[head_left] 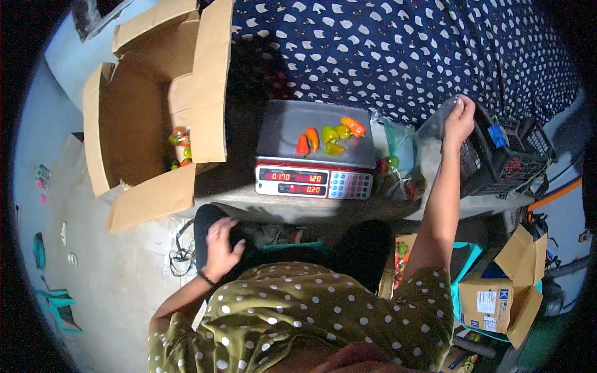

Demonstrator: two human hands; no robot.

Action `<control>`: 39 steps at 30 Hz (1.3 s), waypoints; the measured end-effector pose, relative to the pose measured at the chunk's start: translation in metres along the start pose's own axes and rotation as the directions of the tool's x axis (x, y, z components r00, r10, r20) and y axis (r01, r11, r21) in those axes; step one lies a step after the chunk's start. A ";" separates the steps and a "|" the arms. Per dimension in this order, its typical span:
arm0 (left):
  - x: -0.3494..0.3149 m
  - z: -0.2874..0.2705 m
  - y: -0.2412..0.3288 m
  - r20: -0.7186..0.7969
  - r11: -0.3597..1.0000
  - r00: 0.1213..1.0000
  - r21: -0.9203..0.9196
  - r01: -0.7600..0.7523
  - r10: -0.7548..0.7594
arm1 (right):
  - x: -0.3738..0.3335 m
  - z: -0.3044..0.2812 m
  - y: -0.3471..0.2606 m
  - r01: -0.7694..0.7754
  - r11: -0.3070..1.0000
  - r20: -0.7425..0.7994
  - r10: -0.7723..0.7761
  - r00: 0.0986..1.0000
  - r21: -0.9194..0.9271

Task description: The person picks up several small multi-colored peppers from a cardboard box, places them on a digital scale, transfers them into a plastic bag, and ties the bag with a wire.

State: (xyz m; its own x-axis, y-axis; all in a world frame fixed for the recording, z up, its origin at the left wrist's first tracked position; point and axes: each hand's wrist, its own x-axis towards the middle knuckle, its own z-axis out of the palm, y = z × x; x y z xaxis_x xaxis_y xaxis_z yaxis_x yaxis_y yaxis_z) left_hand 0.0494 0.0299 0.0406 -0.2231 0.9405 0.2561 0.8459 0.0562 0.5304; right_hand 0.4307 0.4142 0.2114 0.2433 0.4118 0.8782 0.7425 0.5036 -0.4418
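My right hand (459, 121) reaches out to the right of the scale, its fingers pinched on the edge of a clear plastic bag (433, 127). My left hand (222, 247) rests by my left knee with fingers apart and nothing in it. Between and beyond my hands stands a digital scale (280, 133) with a grey top and a lit red display. Several small peppers, red, orange and green, lie on its top, among them an orange pepper (352, 127) and a red pepper (303, 145). Another clear bag (398, 149) with peppers inside sits against the scale's right side.
At the left a tall open cardboard box (211, 81) holds several peppers low inside. A black plastic crate (497, 155) stands at the right. Dark blue patterned cloth (373, 50) hangs behind the scale. Near my right elbow is a smaller open carton (485, 304).
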 end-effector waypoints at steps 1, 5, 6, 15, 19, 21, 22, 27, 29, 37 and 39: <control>0.017 0.001 0.018 0.002 0.992 0.998 -0.113 -0.059 0.059 | -0.003 -0.005 -0.021 0.148 0.989 0.013 -0.148 0.989 0.027; 0.083 0.011 0.096 -0.115 0.866 0.942 -0.373 -0.334 0.314 | -0.068 -0.021 -0.107 0.319 0.934 0.602 -0.348 0.719 0.159; 0.097 0.016 0.115 -0.175 0.821 0.924 -0.422 -0.383 0.341 | -0.089 -0.017 -0.100 0.221 0.829 0.628 -0.539 0.561 0.514; 0.118 0.042 0.087 0.403 0.277 0.909 -0.891 0.361 0.111 | -0.121 -0.030 -0.168 -0.536 0.762 0.929 -0.338 0.149 0.363; 0.115 0.031 0.061 0.379 0.021 0.924 -0.925 0.380 -0.062 | -0.109 -0.018 -0.139 -0.845 0.378 0.923 -0.233 0.307 0.377; 0.110 0.022 0.058 0.352 -0.009 0.930 -0.936 0.353 -0.107 | -0.115 -0.013 -0.146 -0.871 0.375 0.946 -0.192 0.262 0.317; 0.108 0.017 0.058 0.344 -0.036 0.930 -0.939 0.342 -0.132 | -0.117 -0.014 -0.149 -0.894 0.369 0.967 -0.124 0.223 0.254; 0.107 0.012 0.063 0.247 -0.016 0.948 -0.968 0.249 -0.199 | -0.154 -0.014 -0.164 -0.947 0.304 0.991 -0.109 0.077 0.107; 0.107 0.016 0.061 0.088 0.102 0.976 -0.989 0.110 -0.197 | -0.166 -0.019 -0.176 -0.929 0.368 0.983 -0.182 -0.032 0.037; 0.111 0.032 0.034 -0.126 0.891 0.991 -0.453 -0.016 -0.046 | -0.163 -0.006 -0.140 -0.247 0.864 0.879 -0.355 0.317 0.438; 0.104 0.027 0.018 0.224 0.852 0.956 -0.446 0.274 -0.189 | -0.144 -0.028 -0.157 -0.606 0.651 0.870 -0.185 0.456 0.457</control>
State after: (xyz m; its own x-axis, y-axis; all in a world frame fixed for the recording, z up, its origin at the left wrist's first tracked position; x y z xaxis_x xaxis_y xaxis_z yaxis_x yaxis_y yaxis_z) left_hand 0.0544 0.1374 0.0551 -0.2648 0.9636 -0.0369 0.4440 0.1558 0.8824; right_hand 0.2960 0.2549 0.1598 -0.5697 0.7556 0.3234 0.0510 0.4252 -0.9037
